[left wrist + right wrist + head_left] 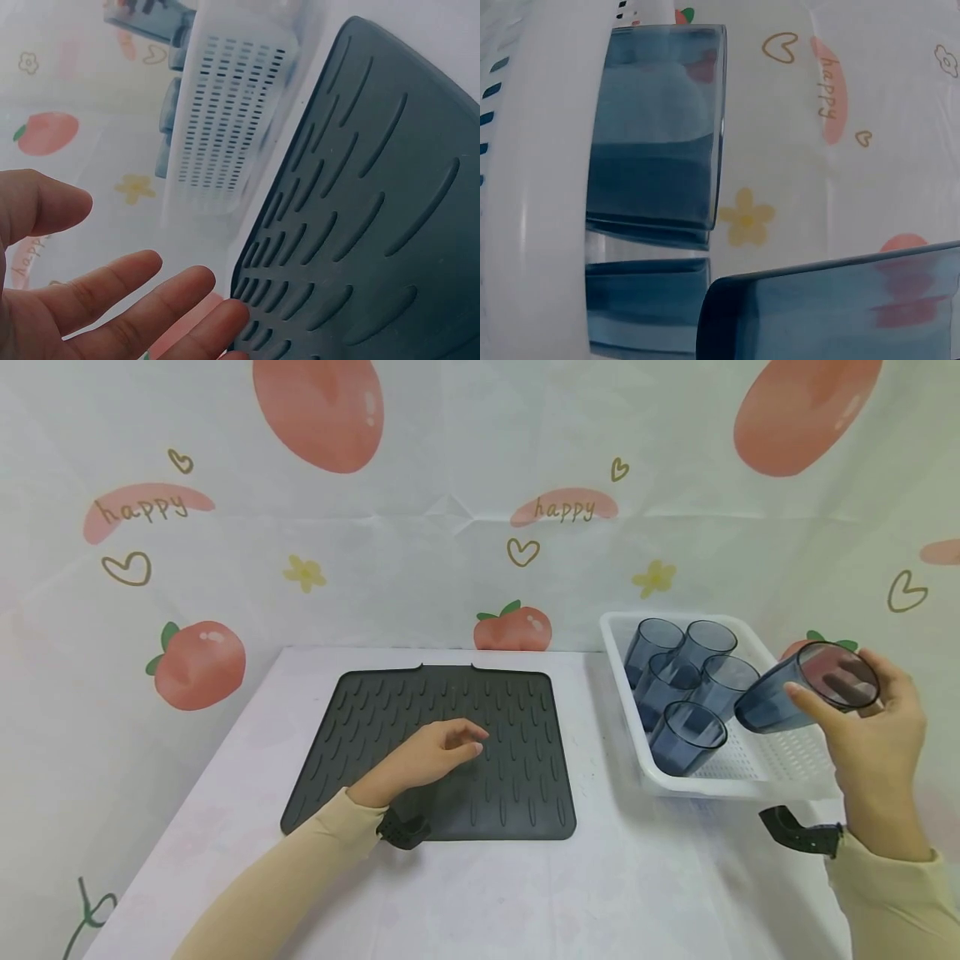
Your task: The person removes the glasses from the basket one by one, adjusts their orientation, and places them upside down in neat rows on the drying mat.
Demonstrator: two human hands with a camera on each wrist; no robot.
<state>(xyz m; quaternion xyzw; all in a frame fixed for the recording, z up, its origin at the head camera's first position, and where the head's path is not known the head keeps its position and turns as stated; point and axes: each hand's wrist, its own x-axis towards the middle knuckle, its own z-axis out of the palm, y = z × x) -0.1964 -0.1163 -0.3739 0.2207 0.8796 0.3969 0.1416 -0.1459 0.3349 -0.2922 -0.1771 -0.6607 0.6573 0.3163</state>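
Observation:
In the head view my right hand [877, 727] grips a blue see-through drinking glass [780, 697], tilted with its rim up to the right, over the right side of a white basket [660, 781]. The same glass [832, 315] fills the lower right of the right wrist view; the fingers are out of that picture. Several matching glasses [686, 735] stand upright in the basket's left part. My left hand [427, 756] hovers above a dark ribbed mat [517, 752], fingers loosely bent and holding nothing. Its spread fingers [135, 315] show in the left wrist view.
A white table [637, 885] carries the mat at left centre and the basket at right. Behind it hangs a pale cloth [420, 577] printed with peaches, hearts and flowers. The basket has slotted walls and a raised rim. Each wrist wears a black strap [405, 831].

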